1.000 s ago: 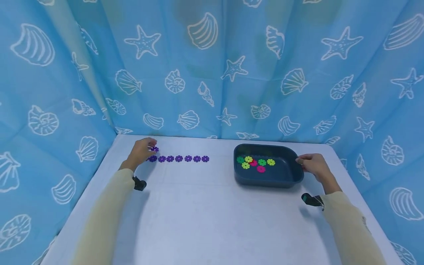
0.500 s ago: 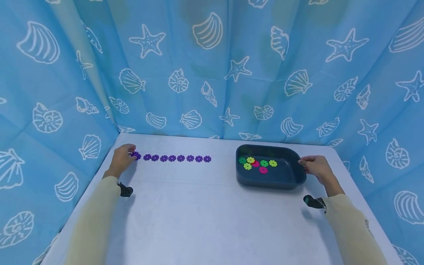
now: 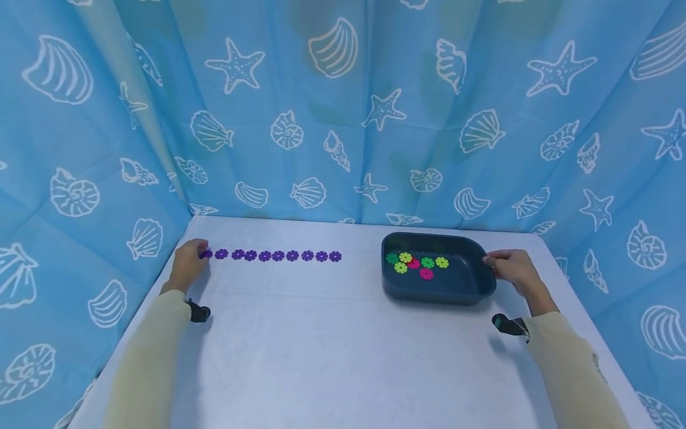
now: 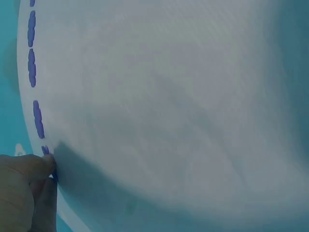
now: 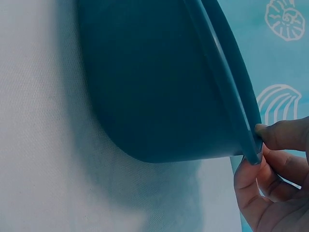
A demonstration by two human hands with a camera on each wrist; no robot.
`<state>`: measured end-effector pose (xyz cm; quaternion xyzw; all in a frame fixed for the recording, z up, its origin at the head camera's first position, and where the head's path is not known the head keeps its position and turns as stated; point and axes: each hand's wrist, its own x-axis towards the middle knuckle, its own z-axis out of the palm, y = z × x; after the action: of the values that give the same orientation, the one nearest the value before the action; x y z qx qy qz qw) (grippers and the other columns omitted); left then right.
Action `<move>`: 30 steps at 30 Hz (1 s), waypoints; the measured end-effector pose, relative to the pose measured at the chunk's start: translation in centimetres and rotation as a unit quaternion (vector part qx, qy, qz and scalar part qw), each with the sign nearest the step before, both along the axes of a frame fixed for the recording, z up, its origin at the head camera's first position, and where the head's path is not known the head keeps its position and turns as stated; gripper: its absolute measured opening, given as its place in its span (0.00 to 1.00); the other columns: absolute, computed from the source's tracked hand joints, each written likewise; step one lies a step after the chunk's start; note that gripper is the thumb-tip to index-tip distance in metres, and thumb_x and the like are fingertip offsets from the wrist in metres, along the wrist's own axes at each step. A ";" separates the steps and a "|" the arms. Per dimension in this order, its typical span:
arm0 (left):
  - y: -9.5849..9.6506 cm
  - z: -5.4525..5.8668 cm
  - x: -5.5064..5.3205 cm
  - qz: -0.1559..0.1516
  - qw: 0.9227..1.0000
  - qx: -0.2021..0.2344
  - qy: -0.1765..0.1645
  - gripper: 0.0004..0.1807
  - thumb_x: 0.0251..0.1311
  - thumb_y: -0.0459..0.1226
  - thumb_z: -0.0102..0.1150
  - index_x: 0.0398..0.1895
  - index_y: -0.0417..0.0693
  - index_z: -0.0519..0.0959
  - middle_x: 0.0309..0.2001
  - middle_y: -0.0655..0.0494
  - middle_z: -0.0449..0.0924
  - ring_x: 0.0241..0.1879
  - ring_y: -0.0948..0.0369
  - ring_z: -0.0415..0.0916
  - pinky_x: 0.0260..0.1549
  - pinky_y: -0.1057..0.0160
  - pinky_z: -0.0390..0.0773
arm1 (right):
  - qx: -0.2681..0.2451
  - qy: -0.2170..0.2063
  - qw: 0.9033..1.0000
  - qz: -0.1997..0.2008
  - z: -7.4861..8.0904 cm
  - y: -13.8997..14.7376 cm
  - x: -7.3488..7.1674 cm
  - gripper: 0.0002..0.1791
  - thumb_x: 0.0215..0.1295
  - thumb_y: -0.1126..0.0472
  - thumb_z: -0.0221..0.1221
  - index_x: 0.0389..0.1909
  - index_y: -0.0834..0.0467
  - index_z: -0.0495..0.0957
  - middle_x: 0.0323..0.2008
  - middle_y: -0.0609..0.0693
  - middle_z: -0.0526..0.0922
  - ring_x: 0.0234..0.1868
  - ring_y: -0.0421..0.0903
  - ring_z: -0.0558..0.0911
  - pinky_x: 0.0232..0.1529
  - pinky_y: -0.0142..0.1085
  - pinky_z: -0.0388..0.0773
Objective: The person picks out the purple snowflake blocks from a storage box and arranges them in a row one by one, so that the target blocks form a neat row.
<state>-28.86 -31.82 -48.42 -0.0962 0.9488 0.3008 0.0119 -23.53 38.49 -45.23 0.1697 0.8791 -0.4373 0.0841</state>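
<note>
At the far left of the white table, my left hand (image 3: pixel 187 262) pinches a purple notched plastic disc (image 3: pixel 206 254) between thumb and fingers, low at the left end of a row. That row of several purple discs (image 3: pixel 278 256) runs to the right along the back of the table. In the left wrist view, the fingers (image 4: pixel 41 166) partly hide the pinched disc. My right hand (image 3: pixel 514 271) grips the right rim of a dark blue-grey basin (image 3: pixel 434 295), thumb on top and fingers beneath, as the right wrist view shows. Several yellow, green and pink discs (image 3: pixel 426 274) lie inside, toward its left.
A white cloth covers the table (image 3: pixel 321 357). Behind and on both sides hangs a blue curtain (image 3: pixel 343 119) with white shells and starfish, close to the table's back edge. Dark wrist cameras (image 3: pixel 199 312) sit on both forearms.
My left hand has moved left and down to the row's left end. Another purple disc now lies there, just right of the pinched one. The right hand stays on the basin rim.
</note>
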 end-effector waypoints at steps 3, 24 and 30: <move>0.0 -0.1 -0.2 0.004 1.000 0.003 -0.003 0.23 0.67 0.24 0.50 0.65 0.32 0.65 0.62 0.32 0.67 0.64 0.38 0.63 0.62 0.42 0.65 | 0.000 0.001 1.000 0.000 -0.2 -0.1 -0.1 0.27 0.74 0.55 0.49 0.63 0.72 0.66 0.58 0.70 0.70 0.52 0.62 0.74 0.57 0.52 0.75; 0.0 -0.2 0.0 -0.012 1.000 0.017 0.002 0.25 0.65 0.24 0.52 0.66 0.35 0.66 0.63 0.35 0.68 0.65 0.38 0.62 0.63 0.41 0.64 | 0.003 -0.003 1.000 0.011 -0.5 -0.1 -0.3 0.27 0.75 0.54 0.49 0.62 0.72 0.67 0.56 0.69 0.70 0.50 0.61 0.75 0.57 0.51 0.75; 0.4 0.8 0.1 -0.030 0.999 0.022 0.007 0.25 0.67 0.31 0.54 0.67 0.38 0.66 0.65 0.35 0.67 0.65 0.38 0.61 0.62 0.39 0.64 | 0.018 0.000 1.000 0.019 0.1 0.0 -0.1 0.32 0.75 0.48 0.47 0.65 0.72 0.65 0.59 0.71 0.69 0.54 0.65 0.74 0.56 0.53 0.75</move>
<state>-28.76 -31.39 -47.58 -0.0657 0.9444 0.3216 0.0161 -23.61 38.48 -45.12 0.1547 0.8898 -0.4200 0.0894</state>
